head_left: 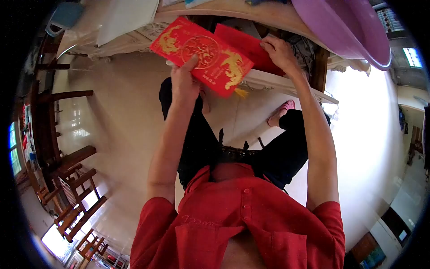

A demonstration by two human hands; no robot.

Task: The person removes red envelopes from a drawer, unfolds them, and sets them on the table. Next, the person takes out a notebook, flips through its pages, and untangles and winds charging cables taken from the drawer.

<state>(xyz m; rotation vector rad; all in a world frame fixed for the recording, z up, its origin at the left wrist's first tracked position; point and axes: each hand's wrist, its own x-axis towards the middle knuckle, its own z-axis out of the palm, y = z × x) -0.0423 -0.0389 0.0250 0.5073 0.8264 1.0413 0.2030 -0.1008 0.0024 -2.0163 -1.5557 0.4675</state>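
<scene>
A red card or folder with gold dragon-like figures and a round gold emblem (201,51) is held up by my left hand (184,81), its thumb on the front face and the other fingers behind it. A yellow tassel (241,93) hangs at its lower right corner. Right beside it, my right hand (279,53) has its bent fingers on the upper edge of a plain red piece (249,46), which lies partly behind the card, over an open drawer (269,80).
A large purple basin (347,27) stands at the table's right end. White sheets (127,18) lie on the tabletop (215,10) at left. Wooden chairs (78,197) stand far left. My legs are below the drawer, with a pink shoe (287,106) on the floor.
</scene>
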